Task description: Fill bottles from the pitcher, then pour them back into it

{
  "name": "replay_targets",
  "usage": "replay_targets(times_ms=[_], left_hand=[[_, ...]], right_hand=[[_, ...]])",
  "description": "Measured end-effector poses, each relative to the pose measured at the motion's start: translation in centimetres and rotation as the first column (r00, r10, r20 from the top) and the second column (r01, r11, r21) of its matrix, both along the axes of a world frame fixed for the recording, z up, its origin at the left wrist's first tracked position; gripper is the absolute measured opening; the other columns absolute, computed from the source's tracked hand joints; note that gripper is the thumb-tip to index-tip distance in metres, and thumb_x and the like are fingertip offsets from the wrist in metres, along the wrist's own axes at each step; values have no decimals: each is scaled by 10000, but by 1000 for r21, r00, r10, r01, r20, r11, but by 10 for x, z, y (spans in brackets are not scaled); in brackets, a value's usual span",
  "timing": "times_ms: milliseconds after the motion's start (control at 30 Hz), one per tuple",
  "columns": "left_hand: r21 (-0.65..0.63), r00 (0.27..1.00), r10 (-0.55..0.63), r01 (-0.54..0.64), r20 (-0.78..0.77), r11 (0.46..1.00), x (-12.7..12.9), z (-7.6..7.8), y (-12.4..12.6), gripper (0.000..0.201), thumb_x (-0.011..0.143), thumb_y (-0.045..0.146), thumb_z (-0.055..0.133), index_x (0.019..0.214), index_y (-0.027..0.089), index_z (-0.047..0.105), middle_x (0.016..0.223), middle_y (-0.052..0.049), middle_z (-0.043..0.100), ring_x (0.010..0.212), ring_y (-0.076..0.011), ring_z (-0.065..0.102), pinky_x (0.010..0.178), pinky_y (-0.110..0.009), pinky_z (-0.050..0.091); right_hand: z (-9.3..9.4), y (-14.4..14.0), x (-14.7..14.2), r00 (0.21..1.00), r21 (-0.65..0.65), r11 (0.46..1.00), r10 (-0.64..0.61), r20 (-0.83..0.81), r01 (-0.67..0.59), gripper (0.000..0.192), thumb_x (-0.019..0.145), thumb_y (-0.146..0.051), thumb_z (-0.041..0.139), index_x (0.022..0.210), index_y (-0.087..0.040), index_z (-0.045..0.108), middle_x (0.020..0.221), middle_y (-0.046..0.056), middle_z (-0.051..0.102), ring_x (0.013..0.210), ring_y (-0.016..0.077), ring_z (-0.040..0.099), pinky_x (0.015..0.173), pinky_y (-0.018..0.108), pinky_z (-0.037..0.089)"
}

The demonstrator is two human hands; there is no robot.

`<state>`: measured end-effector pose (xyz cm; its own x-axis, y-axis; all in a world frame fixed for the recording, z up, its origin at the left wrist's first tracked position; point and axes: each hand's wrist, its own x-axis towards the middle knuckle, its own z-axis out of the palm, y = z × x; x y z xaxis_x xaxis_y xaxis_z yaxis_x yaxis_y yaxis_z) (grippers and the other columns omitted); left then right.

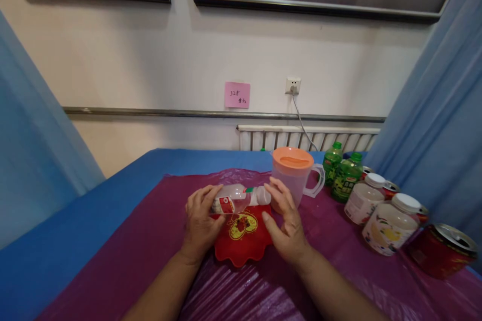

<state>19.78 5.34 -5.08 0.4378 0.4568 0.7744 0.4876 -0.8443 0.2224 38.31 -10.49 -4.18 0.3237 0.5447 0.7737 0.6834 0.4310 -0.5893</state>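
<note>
A clear plastic bottle [238, 197] with a red and white label lies on its side, its whitish cap [263, 195] pointing right. Around the base end curls my left hand [201, 215], thumb below and fingers above. My right hand [286, 223] is at the cap end with its thumb and fingers apart; the fingertips are close to the cap, and whether they touch it is hard to see. Beneath the bottle is a red scalloped tray or mat [241, 251] with a yellow heart-like print. Just behind my right hand stands a translucent pitcher [288, 180] with an orange lid.
To the right stand green drink bottles [344, 180], white-capped jars [389, 225] and red cans [442, 251]. A purple plastic sheet [150, 271] covers part of the blue tabletop [86, 210]. Blue curtains [440, 90] hang on both sides, with a radiator [278, 138] behind.
</note>
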Motion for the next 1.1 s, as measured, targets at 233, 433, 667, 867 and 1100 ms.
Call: replay_targets(times_ms=[233,433,667,867,1100], left_hand=[[49,1000,-11,12,-18,999,0,5,-4,587,740,193,617,1325,234,601,1253,-111,607,1164,-320,521,1043,-487,407],[55,1000,4,-3,-18,999,-1,5,-4,583,754,206,606,1334,252,587,1254,-109,605,1162,-321,517,1036,-491,407],[77,997,-32,37,-67,996,0,8,-11,590,746,190,611,1336,214,596,1252,-127,603,1166,-329,517,1034,-492,393],[15,998,23,-23,-55,1000,0,5,-8,588,747,237,636,1334,269,605,1273,-99,626,1177,-326,537,1047,-487,382],[-150,994,57,-43,93,988,3,7,0,575,761,415,728,1297,240,619,1258,-111,664,1155,-329,593,1022,-486,438]], right_hand=[[-9,5,8,991,-141,990,-44,-125,26,425,944,-320,607,1364,-264,566,1142,92,631,1041,238,649,931,432,559],[-2,0,2,999,-57,997,41,-33,-43,504,941,-207,551,1434,-306,511,1348,105,529,1261,248,539,1047,451,492],[-3,1,4,995,-122,991,-62,-77,52,378,939,-306,614,1313,-258,601,1125,94,627,1025,234,634,912,422,553],[1,-3,9,999,0,999,-47,11,47,372,948,-232,578,1317,-279,597,1209,97,616,1151,238,594,992,445,495],[11,2,13,907,49,997,-30,-421,56,335,829,-373,746,1082,-228,581,1030,65,711,903,197,678,826,367,548]])
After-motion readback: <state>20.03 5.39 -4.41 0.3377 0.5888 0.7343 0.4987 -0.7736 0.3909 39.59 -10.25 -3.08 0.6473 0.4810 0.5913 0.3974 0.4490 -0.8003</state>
